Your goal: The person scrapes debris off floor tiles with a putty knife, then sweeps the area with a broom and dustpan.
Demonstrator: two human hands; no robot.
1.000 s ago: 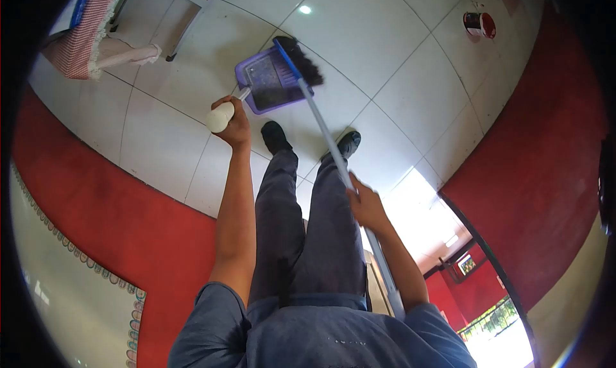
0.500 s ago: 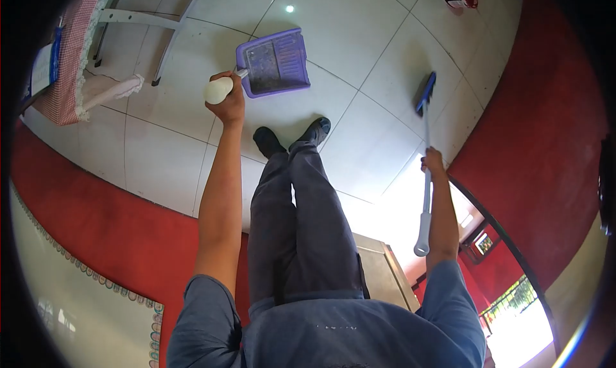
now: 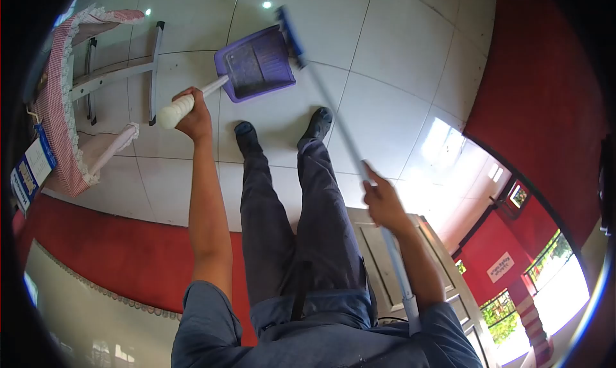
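Observation:
My left hand (image 3: pixel 197 119) is closed around the pale grip of a long-handled dustpan. Its purple pan (image 3: pixel 247 66) lies on the tiled floor ahead of my feet, with grey dust marks on its inner surface. My right hand (image 3: pixel 384 204) wraps around the long grey pole (image 3: pixel 337 114) of a broom, whose lower end slants back past my right forearm. At the far end, the narrow blue broom head (image 3: pixel 290 37) is right at the pan's open front edge and overlaps it in this view.
On the left stand grey metal legs (image 3: pixel 156 73) and a red-checkered cloth with lace trim (image 3: pixel 61 105). My dark shoes (image 3: pixel 316 124) are on the tiles (image 3: pixel 385 66). Red walls (image 3: pixel 532 79) run along both sides, and a panelled door (image 3: pixel 375 246) is at lower right.
The broom has swung left from the right side of the floor to the dustpan's front edge. My left hand has shifted left, tilting the dustpan handle, and my feet are wider apart.

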